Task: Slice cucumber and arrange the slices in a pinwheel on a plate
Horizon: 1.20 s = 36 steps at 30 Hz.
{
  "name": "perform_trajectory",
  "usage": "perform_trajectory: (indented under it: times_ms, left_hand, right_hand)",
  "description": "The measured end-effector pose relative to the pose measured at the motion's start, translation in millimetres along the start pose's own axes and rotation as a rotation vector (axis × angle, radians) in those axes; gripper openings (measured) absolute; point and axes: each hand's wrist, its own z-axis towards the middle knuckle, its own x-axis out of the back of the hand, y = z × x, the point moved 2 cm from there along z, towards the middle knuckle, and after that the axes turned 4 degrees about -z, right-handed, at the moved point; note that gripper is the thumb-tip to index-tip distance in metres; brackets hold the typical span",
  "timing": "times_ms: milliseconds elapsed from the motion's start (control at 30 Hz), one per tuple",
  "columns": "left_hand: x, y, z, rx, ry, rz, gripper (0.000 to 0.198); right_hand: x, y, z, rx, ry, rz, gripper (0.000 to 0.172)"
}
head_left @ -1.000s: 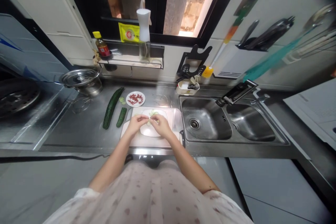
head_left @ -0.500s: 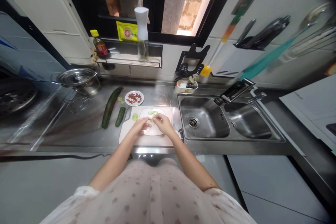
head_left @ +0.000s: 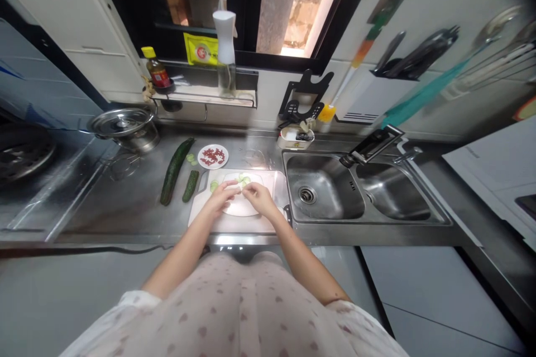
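My left hand point(head_left: 223, 197) and my right hand point(head_left: 258, 196) meet at their fingertips over a white plate point(head_left: 242, 210). Pinched between them is a small pale piece that looks like a cucumber slice, mostly covered by the fingers. Several pale green cucumber slices point(head_left: 243, 178) lie on the plate's far side, just beyond my fingertips. The plate rests on a pinkish cutting board point(head_left: 205, 218). More cucumber slices point(head_left: 214, 185) sit on the board, left of the plate.
Left of the board lie a cut cucumber piece point(head_left: 191, 186), a long cucumber point(head_left: 177, 170) and a few slices point(head_left: 191, 158). Behind it is a small plate of chopped red bits point(head_left: 213, 157). A steel pot point(head_left: 125, 128) stands back left; a double sink point(head_left: 326, 187) is right.
My left hand has moved slightly up and right, its fingers closing in on the right fingertips. My right hand stays almost in place. The whole view has shifted a little.
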Motion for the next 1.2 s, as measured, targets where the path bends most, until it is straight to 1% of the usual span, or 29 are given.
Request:
perform_trajectory:
  times_ms: [67,167,333,533,733,833,967,1067,1200]
  left_hand:
    - [-0.5,5,-2,-0.035,0.002,0.064,0.054]
    - [-1.6,10,-3,-0.091,-0.034,0.107,0.056]
    - [-0.3,9,1,-0.149,-0.068,0.139,0.054]
    - [3.7,-5,11,-0.148,-0.095,0.138,0.05]
    - [10.3,-28,28,-0.148,-0.103,0.194,0.04]
    - [13.2,-39,36,-0.145,-0.101,0.291,0.033]
    - [14.5,-48,41,-0.12,-0.063,0.479,0.026]
    - [13.8,-49,42,-0.11,-0.008,0.67,0.027]
    - [10.2,-47,39,-0.178,0.056,0.901,0.028]
  right_hand:
    - [-1,2,-1,-0.009,0.0,-0.007,0.013]
    - [-3,7,-1,-0.028,-0.003,-0.027,0.013]
    - [-9,16,-1,-0.074,-0.02,-0.034,0.012]
    - [-16,30,-1,-0.138,-0.083,0.006,0.014]
    - [-25,48,-6,-0.26,-0.164,-0.002,0.015]
    - [-29,53,-8,-0.31,-0.232,-0.071,0.016]
    - [-32,51,-8,-0.31,-0.3,-0.225,0.019]
    - [-34,46,-8,-0.287,-0.32,-0.383,0.021]
    - [-38,40,-12,-0.279,-0.331,-0.545,0.021]
